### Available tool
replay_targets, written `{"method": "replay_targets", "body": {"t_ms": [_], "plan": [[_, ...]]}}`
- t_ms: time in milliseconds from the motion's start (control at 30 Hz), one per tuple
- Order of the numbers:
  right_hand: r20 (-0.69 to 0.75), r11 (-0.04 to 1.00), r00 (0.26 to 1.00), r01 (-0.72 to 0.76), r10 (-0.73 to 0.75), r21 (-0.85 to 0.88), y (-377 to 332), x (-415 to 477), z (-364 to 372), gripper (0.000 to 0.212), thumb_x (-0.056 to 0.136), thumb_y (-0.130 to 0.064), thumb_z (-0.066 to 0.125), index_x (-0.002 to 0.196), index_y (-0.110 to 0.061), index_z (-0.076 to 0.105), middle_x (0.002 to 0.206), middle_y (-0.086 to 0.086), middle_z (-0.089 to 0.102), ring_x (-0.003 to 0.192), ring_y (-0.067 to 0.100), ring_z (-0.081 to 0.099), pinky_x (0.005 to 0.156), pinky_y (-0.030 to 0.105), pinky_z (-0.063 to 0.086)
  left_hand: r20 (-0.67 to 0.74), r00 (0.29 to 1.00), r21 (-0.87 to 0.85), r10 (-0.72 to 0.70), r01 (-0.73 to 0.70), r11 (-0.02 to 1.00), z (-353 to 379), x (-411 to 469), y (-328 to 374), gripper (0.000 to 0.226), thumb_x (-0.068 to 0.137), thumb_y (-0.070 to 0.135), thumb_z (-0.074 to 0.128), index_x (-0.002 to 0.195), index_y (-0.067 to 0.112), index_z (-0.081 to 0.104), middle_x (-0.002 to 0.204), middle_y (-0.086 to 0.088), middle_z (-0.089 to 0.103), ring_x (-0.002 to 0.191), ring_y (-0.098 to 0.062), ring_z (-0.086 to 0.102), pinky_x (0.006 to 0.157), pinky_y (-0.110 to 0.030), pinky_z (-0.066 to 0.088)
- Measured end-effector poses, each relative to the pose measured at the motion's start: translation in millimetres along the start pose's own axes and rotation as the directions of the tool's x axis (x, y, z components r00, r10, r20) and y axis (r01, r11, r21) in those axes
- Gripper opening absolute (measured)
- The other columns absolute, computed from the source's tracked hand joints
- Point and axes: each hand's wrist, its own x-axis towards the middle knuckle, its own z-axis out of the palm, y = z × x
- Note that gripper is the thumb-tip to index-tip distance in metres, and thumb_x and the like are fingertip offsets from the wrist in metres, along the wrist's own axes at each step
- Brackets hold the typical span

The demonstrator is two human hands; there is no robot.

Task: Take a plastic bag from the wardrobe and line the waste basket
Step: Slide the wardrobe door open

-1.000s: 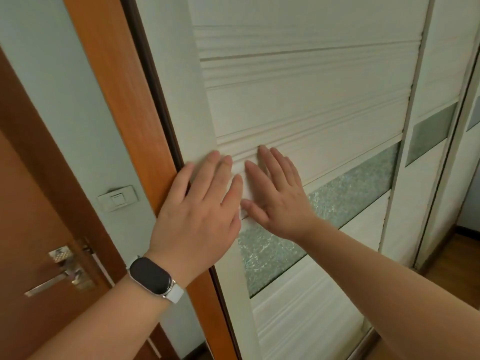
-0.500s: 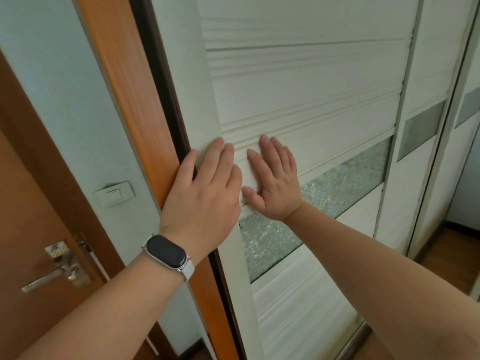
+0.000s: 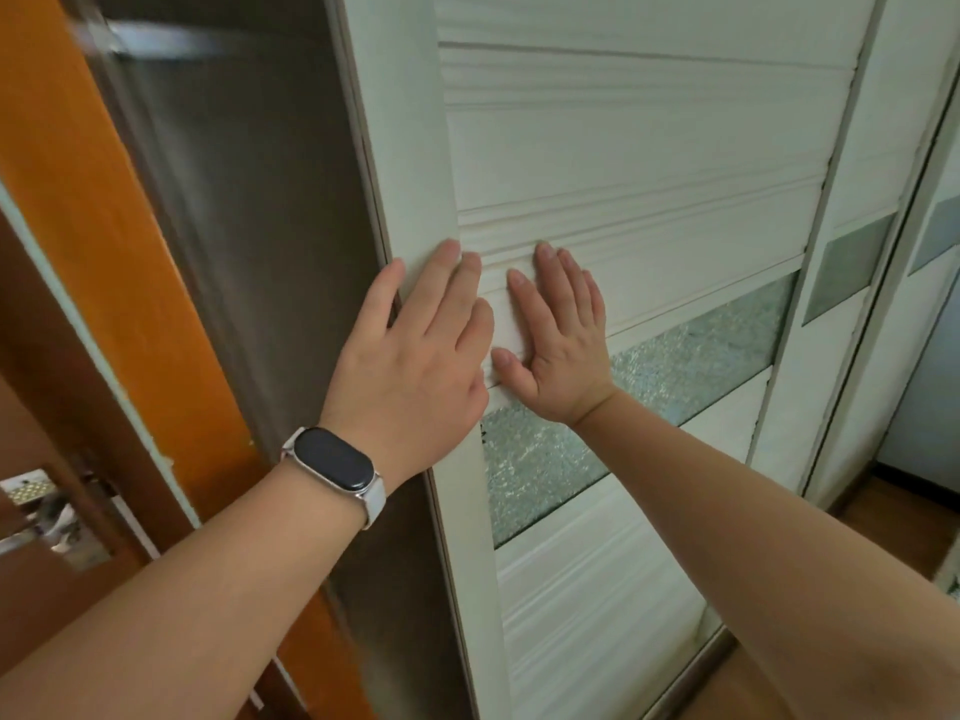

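A white sliding wardrobe door (image 3: 623, 148) with ribbed panels and a frosted glass strip fills the middle of the view. My left hand (image 3: 415, 350), with a dark smartwatch on its wrist, lies flat on the door's left stile, fingers spread. My right hand (image 3: 561, 340) presses flat on the ribbed panel just beside it. A dark gap (image 3: 249, 226) stands open between the door and the orange wooden frame (image 3: 104, 210); a blurred rail shows at its top. No plastic bag or waste basket is visible.
A second white sliding door (image 3: 852, 241) overlaps on the right. At the far left stands a brown room door with a metal handle (image 3: 36, 517). Wooden floor (image 3: 883, 517) shows at the lower right.
The wardrobe door has slid to the right under both flat hands, opening a wide dark gap beside the orange frame. The light switch on the wall has left the view.
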Motion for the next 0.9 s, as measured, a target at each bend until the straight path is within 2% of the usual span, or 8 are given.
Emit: {"method": "replay_targets", "body": {"t_ms": [167, 433, 900], "plan": [[-0.004, 1.0, 1.0, -0.002, 0.003, 0.01, 43.0, -4.5, 0.3, 0.065, 0.094, -0.06, 0.028, 0.143, -0.017, 0.036, 0.149, 0.018, 0.034, 0.141, 0.035, 0.032, 0.111, 0.057, 0.032, -0.094, 0.996, -0.037, -0.005, 0.001, 0.999, 21.2, 32.5, 26.2, 0.045, 0.091, 0.034, 0.038, 0.125, 0.008, 0.051, 0.152, -0.016, 0.037, 0.145, -0.031, 0.023, 0.116, -0.05, 0.012], [-0.023, 1.0, 1.0, 0.006, -0.005, 0.008, 112.7, -12.3, 3.7, 0.067, 0.095, -0.06, 0.028, 0.143, -0.014, 0.038, 0.149, 0.019, 0.034, 0.142, 0.035, 0.033, 0.111, 0.058, 0.032, -0.167, 0.986, -0.108, 0.005, -0.023, 0.994, 50.8, 83.0, 64.4, 0.044, 0.087, 0.033, 0.045, 0.122, 0.008, 0.056, 0.151, -0.014, 0.041, 0.144, -0.029, 0.025, 0.117, -0.047, 0.01], [-0.016, 1.0, 1.0, 0.008, -0.008, 0.003, 230.7, -23.4, 6.6, 0.069, 0.096, -0.06, 0.026, 0.143, -0.01, 0.038, 0.149, 0.019, 0.032, 0.143, 0.037, 0.032, 0.109, 0.061, 0.034, -0.234, 0.97, -0.154, 0.06, -0.098, 0.983, 92.6, 168.8, 127.3, 0.045, 0.088, 0.031, 0.043, 0.122, 0.005, 0.059, 0.142, -0.014, 0.051, 0.141, -0.031, 0.031, 0.116, -0.047, 0.014]]}}
